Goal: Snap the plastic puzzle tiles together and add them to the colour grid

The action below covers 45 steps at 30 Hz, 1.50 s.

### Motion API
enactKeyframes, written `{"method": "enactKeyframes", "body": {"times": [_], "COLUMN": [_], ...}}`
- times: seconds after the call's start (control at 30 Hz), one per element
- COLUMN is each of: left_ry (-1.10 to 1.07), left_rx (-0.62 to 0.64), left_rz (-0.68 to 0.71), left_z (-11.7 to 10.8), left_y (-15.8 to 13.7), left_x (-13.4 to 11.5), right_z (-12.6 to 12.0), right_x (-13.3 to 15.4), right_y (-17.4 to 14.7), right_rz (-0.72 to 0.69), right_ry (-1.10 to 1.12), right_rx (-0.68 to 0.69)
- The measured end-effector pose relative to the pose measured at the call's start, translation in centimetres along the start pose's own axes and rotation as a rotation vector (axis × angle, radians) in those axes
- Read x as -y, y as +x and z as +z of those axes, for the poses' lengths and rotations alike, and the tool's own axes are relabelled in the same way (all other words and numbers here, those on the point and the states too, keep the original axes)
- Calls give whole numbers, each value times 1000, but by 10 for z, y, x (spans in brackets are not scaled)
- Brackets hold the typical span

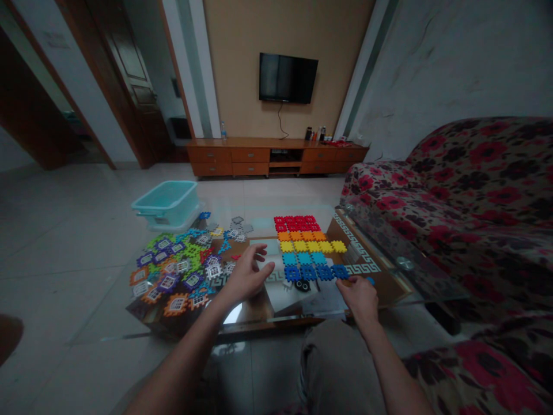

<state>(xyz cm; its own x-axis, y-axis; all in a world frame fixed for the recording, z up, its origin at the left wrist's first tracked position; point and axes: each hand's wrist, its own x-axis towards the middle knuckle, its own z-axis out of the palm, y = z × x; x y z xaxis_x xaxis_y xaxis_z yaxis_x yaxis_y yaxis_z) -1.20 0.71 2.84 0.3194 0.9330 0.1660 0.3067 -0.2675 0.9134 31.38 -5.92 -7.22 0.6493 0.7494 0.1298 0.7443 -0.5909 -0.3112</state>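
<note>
The bent fingers of the right hand [362, 296] touch the near edge of a dark-blue notched plastic square [340, 271]; whether they pinch, I cannot tell. Beyond them, flat coloured rows [299, 246] seem grouped by hue to keep matches together. The left hand [250, 271] is empty, fingers spread.

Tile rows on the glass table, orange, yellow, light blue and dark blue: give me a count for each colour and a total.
Orange tiles: 4
Yellow tiles: 5
Light blue tiles: 3
Dark blue tiles: 4
Total: 16
</note>
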Motion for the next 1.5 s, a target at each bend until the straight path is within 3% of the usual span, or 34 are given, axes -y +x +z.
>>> {"method": "enactKeyframes", "body": {"times": [0.43, 0.6, 0.8, 0.97, 1.17, 1.5], "left_ry": [38, 118, 215, 309, 580, 853], "left_rx": [2, -31, -65, -106, -104, -145], "left_rz": [-3, -11, -7, 23, 30, -142], "left_z": [0, -1, -3, -8, -21, -62], "left_y": [3, 5, 12, 17, 17, 38], "left_x": [8, 15, 35, 58, 76, 116], "right_z": [0, -29, -66, -55, -34, -60], "right_x": [-2, 39, 146, 210, 226, 227], "right_y": [-2, 3, -7, -51, -90, -112], "right_rz": [-20, -185, -468, -659, -772, -917], "right_ry": [11, 96, 147, 98, -98, -75], "right_rx": [-51, -123, 121, 407, 523, 732]}}
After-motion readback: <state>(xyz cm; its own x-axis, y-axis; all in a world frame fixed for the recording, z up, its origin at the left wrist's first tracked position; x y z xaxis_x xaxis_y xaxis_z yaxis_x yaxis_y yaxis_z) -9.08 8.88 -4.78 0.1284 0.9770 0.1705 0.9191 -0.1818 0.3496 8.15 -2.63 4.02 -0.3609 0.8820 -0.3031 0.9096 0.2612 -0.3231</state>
